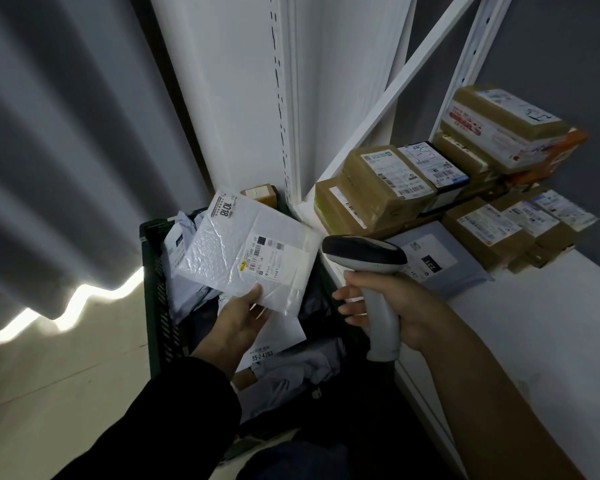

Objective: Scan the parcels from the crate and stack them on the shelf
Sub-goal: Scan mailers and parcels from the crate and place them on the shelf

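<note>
My left hand pinches the lower edge of a white bubble mailer and holds it label-up above the dark green crate. My right hand grips the handle of a grey barcode scanner; its dark head sits just right of the mailer and points toward the label. Inside the crate lie several grey and white poly bags and a small brown box at the far end. The white shelf is to the right.
On the shelf stand stacked brown cardboard parcels, a higher pile at the back right, and a flat grey mailer. White shelf uprights rise behind the crate. A grey curtain hangs at left over a pale floor.
</note>
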